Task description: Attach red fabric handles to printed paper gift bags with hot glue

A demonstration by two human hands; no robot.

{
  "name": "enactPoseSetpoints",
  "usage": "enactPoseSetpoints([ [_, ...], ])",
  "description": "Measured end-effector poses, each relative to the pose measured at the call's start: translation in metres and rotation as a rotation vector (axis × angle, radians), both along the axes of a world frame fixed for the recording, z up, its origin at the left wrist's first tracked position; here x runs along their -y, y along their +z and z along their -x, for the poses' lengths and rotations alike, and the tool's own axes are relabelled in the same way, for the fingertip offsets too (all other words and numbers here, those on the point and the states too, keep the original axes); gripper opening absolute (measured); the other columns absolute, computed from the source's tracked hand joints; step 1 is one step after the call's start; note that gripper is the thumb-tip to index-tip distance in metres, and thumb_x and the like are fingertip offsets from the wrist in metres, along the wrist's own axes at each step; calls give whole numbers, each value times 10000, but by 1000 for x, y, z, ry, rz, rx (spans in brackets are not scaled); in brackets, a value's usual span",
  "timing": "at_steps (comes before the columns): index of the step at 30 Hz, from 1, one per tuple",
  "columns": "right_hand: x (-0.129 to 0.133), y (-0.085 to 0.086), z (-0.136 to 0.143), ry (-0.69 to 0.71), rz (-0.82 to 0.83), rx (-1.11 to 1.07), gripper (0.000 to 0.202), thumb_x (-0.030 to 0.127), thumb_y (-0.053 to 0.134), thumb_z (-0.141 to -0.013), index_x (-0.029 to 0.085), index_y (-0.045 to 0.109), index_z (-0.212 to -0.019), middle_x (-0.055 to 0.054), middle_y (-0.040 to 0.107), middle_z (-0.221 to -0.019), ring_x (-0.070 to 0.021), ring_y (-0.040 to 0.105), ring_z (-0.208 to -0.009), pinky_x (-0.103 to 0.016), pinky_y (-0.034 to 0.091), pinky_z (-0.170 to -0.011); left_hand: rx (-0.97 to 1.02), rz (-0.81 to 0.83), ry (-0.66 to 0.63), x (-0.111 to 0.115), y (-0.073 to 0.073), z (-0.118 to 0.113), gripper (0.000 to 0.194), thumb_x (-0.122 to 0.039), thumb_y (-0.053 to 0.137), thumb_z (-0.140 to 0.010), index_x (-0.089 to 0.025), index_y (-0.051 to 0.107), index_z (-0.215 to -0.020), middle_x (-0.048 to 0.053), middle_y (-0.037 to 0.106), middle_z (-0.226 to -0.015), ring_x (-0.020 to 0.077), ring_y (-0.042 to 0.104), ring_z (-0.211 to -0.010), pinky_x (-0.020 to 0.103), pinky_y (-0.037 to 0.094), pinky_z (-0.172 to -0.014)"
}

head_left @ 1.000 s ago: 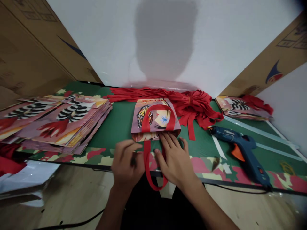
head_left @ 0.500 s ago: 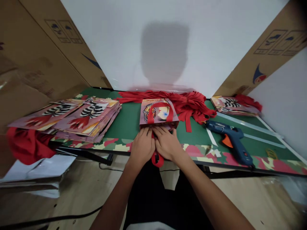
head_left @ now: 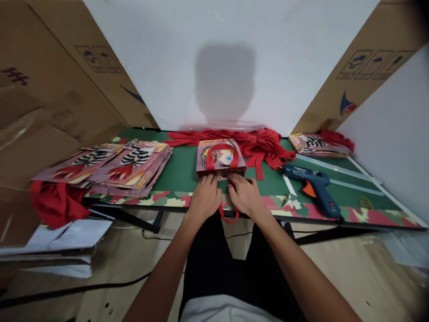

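Note:
A small paper gift bag [head_left: 219, 154] with a butterfly picture lies on the table, its mouth toward me. One red ribbon handle [head_left: 221, 147] arches over its upper face; another loop [head_left: 229, 214] hangs between my hands past the table edge. My left hand [head_left: 206, 197] grips the bag's near rim at the left, fingertips reaching into the mouth. On the right part of the same rim, my right hand [head_left: 246, 194] is closed, its fingertips also partly hidden in the opening. The second loop's ends are hidden by my fingers and the bag.
Stacks of flat printed bags [head_left: 130, 167] lie left, with red fabric [head_left: 56, 201] hanging beside them. Red ribbons [head_left: 264, 145] heap behind the bag. A blue glue gun [head_left: 313, 185], glue sticks [head_left: 338, 170] and paper scraps [head_left: 291, 192] lie right. Cardboard [head_left: 110, 98] flanks the table.
My hands have moved apart, the right one shifting rightward. The bag's mouth shows wider, and the hanging red loop has spread between my hands. The camera view has shifted slightly.

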State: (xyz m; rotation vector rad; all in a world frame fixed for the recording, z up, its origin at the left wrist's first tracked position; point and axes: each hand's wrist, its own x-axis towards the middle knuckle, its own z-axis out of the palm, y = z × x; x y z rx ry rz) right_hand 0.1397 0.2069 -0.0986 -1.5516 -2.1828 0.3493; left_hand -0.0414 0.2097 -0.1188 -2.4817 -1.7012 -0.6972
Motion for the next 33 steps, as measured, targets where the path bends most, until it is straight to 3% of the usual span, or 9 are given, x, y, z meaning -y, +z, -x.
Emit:
enactPoseSetpoints([
  [4,2,1,-1,-12,-17,12,497,296,417,-1136,148,603,-1573,-142,592,-1654,-261,509,-1555,-482,299,-1266,-2,1,-3,3,-1,-1,472,-151,443,-1003,-74,622,-1432,211,660,-1473,339,622,-1355,521,507,-1195],
  [9,5,1,3,-73,-46,58,499,318,446,-1130,99,592,-1555,-190,627,-1606,-310,546,-1508,-530,266,-1278,15,10,8,3,-1,-2,472,-191,443,-1025,-20,632,-1423,251,694,-1392,366,671,-1265,539,546,-1135],
  [13,6,0,2,-50,-45,102,515,329,422,-1141,119,558,-1591,-178,591,-1647,-299,504,-1545,-533,236,-1300,30,20,-15,4,1,-2,495,-201,482,-1011,-67,619,-1466,222,692,-1448,348,650,-1336,526,499,-1210],
  [17,6,3,3,-13,-42,126,511,349,405,-1151,157,572,-1594,-160,584,-1658,-304,488,-1555,-567,195,-1319,46,41,-15,1,7,-3,414,-209,476,-1015,-101,707,-1340,204,741,-1372,338,675,-1292,505,512,-1188],
  [20,5,4,9,-13,-41,122,504,336,398,-1145,116,619,-1541,-209,623,-1605,-340,524,-1516,-607,185,-1315,78,55,-3,1,9,-7,368,-232,484,-1017,-115,749,-1243,205,765,-1294,351,683,-1258,522,514,-1174],
  [24,1,1,14,28,-24,66,519,279,395,-1131,130,576,-1595,-203,543,-1680,-336,449,-1585,-646,156,-1317,184,74,-14,1,4,-12,431,-223,491,-995,-87,717,-1336,224,711,-1434,357,630,-1374,533,480,-1226],
  [29,-6,-1,9,90,3,-106,460,295,484,-1095,222,684,-1502,-144,610,-1636,-311,502,-1555,-588,248,-1294,410,99,-66,1,1,-11,430,-232,537,-928,-101,768,-1266,195,745,-1414,340,663,-1364,528,452,-1272],
  [31,-6,-3,4,59,-2,-226,432,349,483,-1097,239,730,-1435,-121,690,-1554,-290,580,-1481,-522,325,-1264,535,96,-86,8,5,-3,390,-243,547,-903,-165,803,-1186,129,779,-1373,295,697,-1324,473,485,-1253],
  [33,-7,-6,-6,-33,-20,-373,499,428,365,-1134,222,751,-1374,-124,765,-1423,-267,674,-1342,-444,428,-1187,681,67,-58,16,10,11,324,-278,531,-911,-221,814,-1057,76,818,-1260,256,737,-1231,423,545,-1181],
])
